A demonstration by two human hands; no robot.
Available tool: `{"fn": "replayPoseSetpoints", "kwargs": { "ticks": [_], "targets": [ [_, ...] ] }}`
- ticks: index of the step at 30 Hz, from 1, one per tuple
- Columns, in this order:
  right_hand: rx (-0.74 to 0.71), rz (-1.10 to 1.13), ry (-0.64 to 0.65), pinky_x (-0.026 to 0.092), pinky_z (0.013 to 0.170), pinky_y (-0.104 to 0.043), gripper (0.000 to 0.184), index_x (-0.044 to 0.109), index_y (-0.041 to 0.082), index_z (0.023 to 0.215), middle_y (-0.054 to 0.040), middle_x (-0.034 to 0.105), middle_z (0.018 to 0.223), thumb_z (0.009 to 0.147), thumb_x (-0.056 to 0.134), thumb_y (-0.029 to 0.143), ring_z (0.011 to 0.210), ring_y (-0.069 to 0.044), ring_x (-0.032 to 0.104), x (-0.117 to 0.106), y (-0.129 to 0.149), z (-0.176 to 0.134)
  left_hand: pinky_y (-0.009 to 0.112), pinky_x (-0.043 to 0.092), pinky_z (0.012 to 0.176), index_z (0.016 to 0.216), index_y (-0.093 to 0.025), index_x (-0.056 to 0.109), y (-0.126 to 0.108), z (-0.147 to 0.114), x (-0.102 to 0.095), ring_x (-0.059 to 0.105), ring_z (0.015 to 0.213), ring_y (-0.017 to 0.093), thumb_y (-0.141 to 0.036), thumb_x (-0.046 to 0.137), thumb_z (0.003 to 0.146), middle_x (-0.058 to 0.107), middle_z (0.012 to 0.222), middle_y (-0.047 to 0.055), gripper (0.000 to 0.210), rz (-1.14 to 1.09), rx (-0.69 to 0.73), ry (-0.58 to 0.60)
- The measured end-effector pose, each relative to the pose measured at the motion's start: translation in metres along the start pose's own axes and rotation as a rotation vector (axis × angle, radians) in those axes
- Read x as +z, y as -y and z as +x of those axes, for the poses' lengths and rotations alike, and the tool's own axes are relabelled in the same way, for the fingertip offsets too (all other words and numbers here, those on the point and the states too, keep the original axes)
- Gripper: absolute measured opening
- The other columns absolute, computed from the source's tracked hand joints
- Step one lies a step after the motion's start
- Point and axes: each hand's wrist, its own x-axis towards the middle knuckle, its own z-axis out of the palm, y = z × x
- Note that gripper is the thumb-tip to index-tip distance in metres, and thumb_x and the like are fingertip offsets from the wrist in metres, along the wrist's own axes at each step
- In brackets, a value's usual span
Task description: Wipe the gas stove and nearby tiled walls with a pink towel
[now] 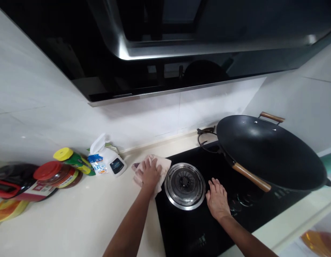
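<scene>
My left hand [149, 174] presses down on a pale pink cleaning cloth [163, 165], its fingers bent over the fabric. The cloth lies bunched on the counter against the left edge of the black glass gas stove [181, 228]. Just right of it is a round steel burner [185, 186], bare on top. My right hand [217, 200] rests palm down on the glass, right of that burner, fingers stretched out and holding nothing. Beyond it a large black wok [270, 153] with wooden handles sits tilted over the stove's right side.
Along the wall at left stand a white spray bottle [115, 162], a yellow-capped green bottle [78, 160], a red-lidded jar [59, 175] and a dark bottle [28, 185]. A black pot stand [207, 141] lies behind the stove, left of the wok. The range hood [181, 71] hangs low overhead.
</scene>
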Motion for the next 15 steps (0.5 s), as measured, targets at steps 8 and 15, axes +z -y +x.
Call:
{"fn": "replayPoseSetpoints", "kwargs": {
  "ticks": [8, 15],
  "targets": [
    [-0.003, -0.020, 0.019, 0.029, 0.120, -0.049, 0.047, 0.061, 0.010, 0.135, -0.0175, 0.054, 0.149, 0.095, 0.038, 0.020, 0.146, -0.033, 0.041, -0.001, 0.001, 0.003, 0.080, 0.020, 0.111, 0.147, -0.029, 0.054, -0.026, 0.028, 0.004, 0.026, 0.150, 0.047, -0.043, 0.041, 0.099, 0.037, 0.164, 0.017, 0.051, 0.006, -0.002, 0.009],
    [-0.008, -0.003, -0.009, 0.031, 0.119, -0.050, 0.045, 0.060, 0.010, 0.132, -0.0179, 0.055, 0.148, 0.095, 0.038, 0.021, 0.144, -0.032, 0.042, -0.001, -0.001, 0.002, 0.072, 0.021, 0.119, 0.150, -0.036, 0.052, -0.018, -0.084, 0.009, 0.019, 0.157, 0.043, -0.039, 0.044, 0.099, 0.033, 0.169, 0.010, 0.052, 0.003, 0.096, 0.018]
  ]
}}
